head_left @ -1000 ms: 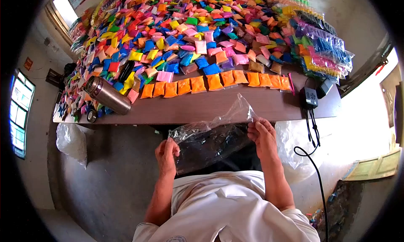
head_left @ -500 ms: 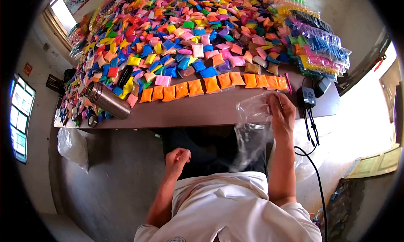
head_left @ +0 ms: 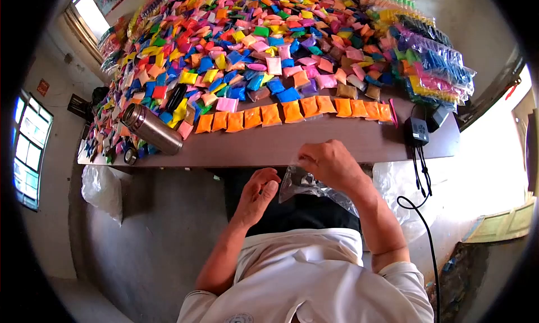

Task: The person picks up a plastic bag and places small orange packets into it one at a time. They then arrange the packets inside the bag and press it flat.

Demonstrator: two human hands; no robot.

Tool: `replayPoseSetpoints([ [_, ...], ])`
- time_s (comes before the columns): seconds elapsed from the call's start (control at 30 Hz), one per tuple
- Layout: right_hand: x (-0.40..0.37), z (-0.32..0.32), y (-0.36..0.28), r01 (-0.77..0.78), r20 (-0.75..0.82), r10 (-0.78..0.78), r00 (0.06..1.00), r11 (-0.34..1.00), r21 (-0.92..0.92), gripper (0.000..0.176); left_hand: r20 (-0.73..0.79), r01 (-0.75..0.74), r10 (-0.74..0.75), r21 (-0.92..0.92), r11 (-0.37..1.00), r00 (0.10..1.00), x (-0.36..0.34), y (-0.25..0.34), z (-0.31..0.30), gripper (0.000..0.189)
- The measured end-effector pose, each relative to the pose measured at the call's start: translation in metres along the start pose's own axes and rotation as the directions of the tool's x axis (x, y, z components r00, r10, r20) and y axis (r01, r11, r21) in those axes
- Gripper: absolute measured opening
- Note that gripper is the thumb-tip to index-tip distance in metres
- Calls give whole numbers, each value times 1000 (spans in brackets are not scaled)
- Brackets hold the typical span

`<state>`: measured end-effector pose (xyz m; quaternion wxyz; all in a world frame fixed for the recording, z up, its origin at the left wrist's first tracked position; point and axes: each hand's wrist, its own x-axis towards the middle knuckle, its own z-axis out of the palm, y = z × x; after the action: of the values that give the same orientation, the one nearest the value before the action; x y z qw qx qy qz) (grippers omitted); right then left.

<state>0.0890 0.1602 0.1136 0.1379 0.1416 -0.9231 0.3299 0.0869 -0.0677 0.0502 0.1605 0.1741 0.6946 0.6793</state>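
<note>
1. A clear plastic bag (head_left: 311, 187) is held by the right hand (head_left: 331, 165), just below the near edge of the table (head_left: 281, 144) and in front of the person's body.
2. The right hand is closed over the top of the bag; its fingers are bent down and the crumpled plastic is pinched under them.
3. The left hand (head_left: 257, 193) is kept loosely open, with the fingers a little bent, just beside the left edge of the bag. Nothing is gripped by it, and it cannot be told if the plastic is touched.
4. A row of orange packets (head_left: 292, 111) is laid across the table, beyond the hands.
5. Behind this row, the table is covered with a heap of small colourful packets (head_left: 252, 42).
6. A metal flask (head_left: 150, 129) is laid on its side at the left end of the row.
7. A black adapter (head_left: 416, 130) is placed at the right corner, and its cable (head_left: 426, 233) is hung down over the edge.
</note>
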Motion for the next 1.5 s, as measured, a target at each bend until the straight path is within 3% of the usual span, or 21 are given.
replayPoseSetpoints([
  [0.2,-2,21,-11,22,148,-7,989,995,-94,10,25,64,-62,-75,995,998,0,-8,13,39],
  [0.27,-1,21,-18,51,194,-48,980,999,-11,8,-27,69,-66,124,990,997,3,-13,14,44],
  [0.37,2,22,-17,95,150,-116,982,985,143,15,-45,145,-141,118,982,989,5,-20,11,42],
  [0.5,7,16,-11,98,162,-129,978,977,188,12,-52,88,-85,48,995,995,3,-24,17,43],
  [0.6,6,9,-6,118,96,-120,988,993,32,8,-15,31,-29,84,996,999,2,-25,16,47],
  [0.67,1,10,1,138,-100,-164,981,964,-227,6,-88,44,-45,-7,999,995,-1,-23,14,45],
  [0.77,-16,6,-4,141,-185,-205,961,940,-312,8,-149,36,-41,-39,999,988,-3,-25,10,47],
  [0.87,-46,10,-11,252,-210,-307,928,934,-254,14,-145,17,-25,-61,998,989,-1,-34,7,49],
  [0.9,-53,12,-14,307,-206,-333,920,940,-146,22,-141,22,-32,-71,997,989,-1,-34,8,52],
  [0.97,-63,15,-23,280,-40,-283,958,957,-69,26,-150,38,-45,-47,998,988,-1,-31,9,51],
  [1.0,-65,16,-26,280,-41,-283,958,957,-69,26,-158,56,-59,-22,998,986,-2,-31,9,50],
  [1.1,-71,19,-33,305,-123,-332,935,932,-193,27,-139,47,-47,1,999,989,-2,-30,8,48],
  [1.17,-76,22,-37,219,-198,-281,939,933,-287,30,-135,16,-13,27,1000,991,-3,-27,11,45],
  [1.23,-78,26,-36,226,-172,-298,939,911,-345,34,-129,-22,29,52,998,991,-1,-25,15,43],
  [1.33,-78,22,-31,120,-49,-148,988,921,-372,46,-156,-22,10,-73,997,988,0,-22,15,42],
  [1.4,-79,12,-26,122,-53,-154,987,915,-385,46,-186,54,-41,64,997,982,-3,-16,10,46],
  [1.5,-80,6,-32,137,-57,-172,983,911,-389,44,-214,40,-40,-2,999,976,-2,-28,6,46],
])
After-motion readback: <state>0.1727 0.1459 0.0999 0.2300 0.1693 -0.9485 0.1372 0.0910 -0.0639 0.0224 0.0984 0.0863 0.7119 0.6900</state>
